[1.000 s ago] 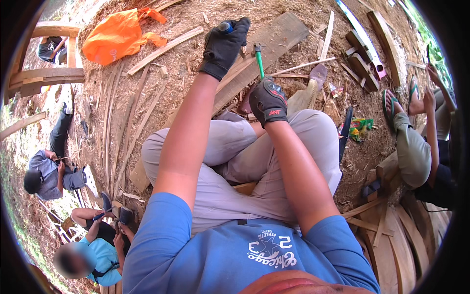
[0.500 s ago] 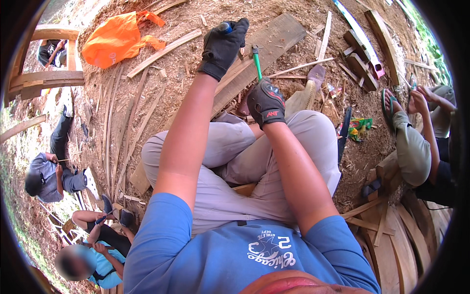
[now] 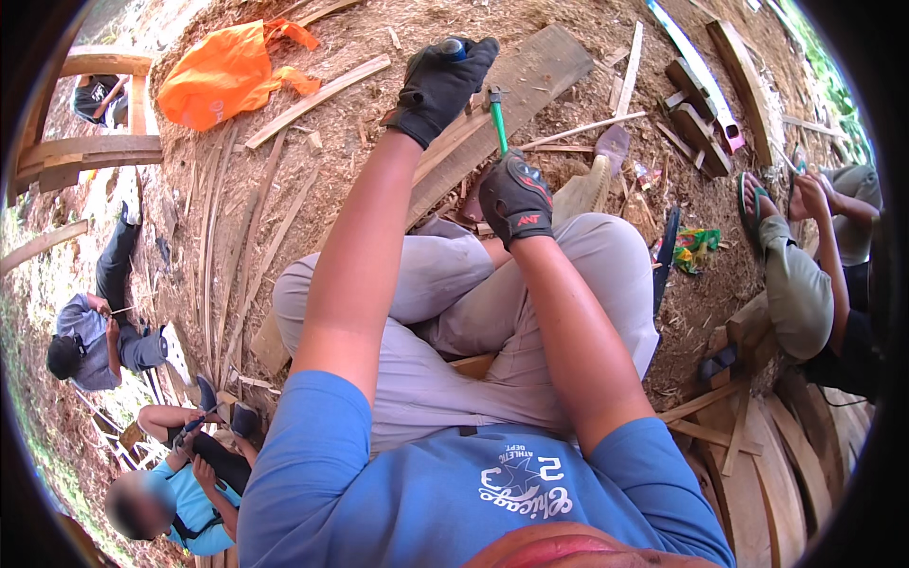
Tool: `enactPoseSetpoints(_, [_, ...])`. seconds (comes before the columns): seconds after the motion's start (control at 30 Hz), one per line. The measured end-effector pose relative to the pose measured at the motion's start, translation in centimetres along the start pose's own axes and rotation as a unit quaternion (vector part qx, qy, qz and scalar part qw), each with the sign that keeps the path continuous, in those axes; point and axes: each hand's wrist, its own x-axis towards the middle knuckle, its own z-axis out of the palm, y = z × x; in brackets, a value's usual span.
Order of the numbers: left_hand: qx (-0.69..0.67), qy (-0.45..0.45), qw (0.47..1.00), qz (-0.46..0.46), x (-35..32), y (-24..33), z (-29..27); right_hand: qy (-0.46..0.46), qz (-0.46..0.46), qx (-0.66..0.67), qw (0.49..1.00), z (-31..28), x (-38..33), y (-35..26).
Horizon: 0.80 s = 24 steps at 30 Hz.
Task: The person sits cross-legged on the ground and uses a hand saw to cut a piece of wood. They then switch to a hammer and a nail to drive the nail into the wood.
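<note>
A black work glove covers my left hand (image 3: 442, 87), raised at the far middle and closed round an upright tool handle (image 3: 454, 49). Only its round blue end shows; the fist hides the rest, so the kind of tool is unclear. My right hand (image 3: 517, 196), in a black glove with red marks, is wrapped round the green handle of a hammer (image 3: 498, 123). The hammer's small metal head points away from me, just right of the left fist. Beneath both hands lies a wide wooden board (image 3: 544, 71), running from near my shins to the far right.
An orange bag (image 3: 222, 80) lies at the far left. Long wooden strips (image 3: 213, 246) stretch beside my left knee. A dark blade (image 3: 667, 256) lies by my right knee, with wood blocks (image 3: 696, 133) beyond. Other people sit at left and right. Wood shavings cover the ground.
My left fist has shifted slightly right, toward the hammer head, with the blue-ended handle in it. The right hand and hammer are almost still.
</note>
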Motion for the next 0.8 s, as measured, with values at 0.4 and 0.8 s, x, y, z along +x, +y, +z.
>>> enactPoseSetpoints(0.4, [0.095,-0.052,0.994,0.007,-0.5,1.4,-0.2,0.193,-0.173,0.066,0.964,-11.0,-5.2,-2.1])
enactPoseSetpoints(0.8, [0.154,-0.022,0.980,0.124,0.3,-1.2,1.0,0.186,-0.325,-0.097,0.922,-17.4,-10.2,-6.5])
